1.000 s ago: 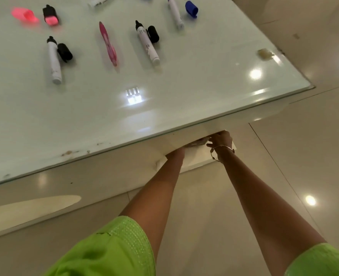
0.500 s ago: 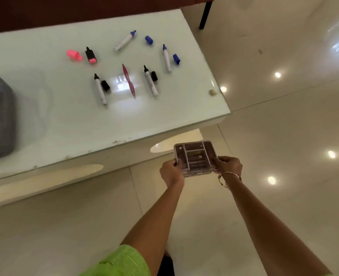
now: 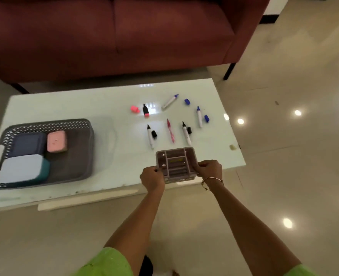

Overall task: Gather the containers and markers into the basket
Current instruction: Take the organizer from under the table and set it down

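Note:
Both hands hold a small grey compartment tray [image 3: 176, 163] over the near edge of the table: my left hand [image 3: 152, 178] grips its left side, my right hand [image 3: 209, 169] its right side. A grey perforated basket [image 3: 79, 156] sits on the table's left, holding a dark blue container [image 3: 28, 144], a pink one [image 3: 56, 141] and a white-lidded teal one [image 3: 23, 170]. Uncapped markers lie beyond the tray: two black-tipped ones [image 3: 150, 136] [image 3: 186, 132], two blue ones [image 3: 170, 101] [image 3: 199, 116], a pink pen [image 3: 170, 130] and a pink highlighter [image 3: 145, 110], with loose caps beside them.
The white glass-topped table [image 3: 84, 108] stands in front of a dark red sofa [image 3: 112, 34]. Glossy tiled floor [image 3: 294, 156] spreads to the right and below me. A small beige scrap [image 3: 232, 147] lies near the table's right edge.
My hands have come out from under the table with the grey tray and raised it to the table's near edge. The view has pulled back, now showing the basket and sofa.

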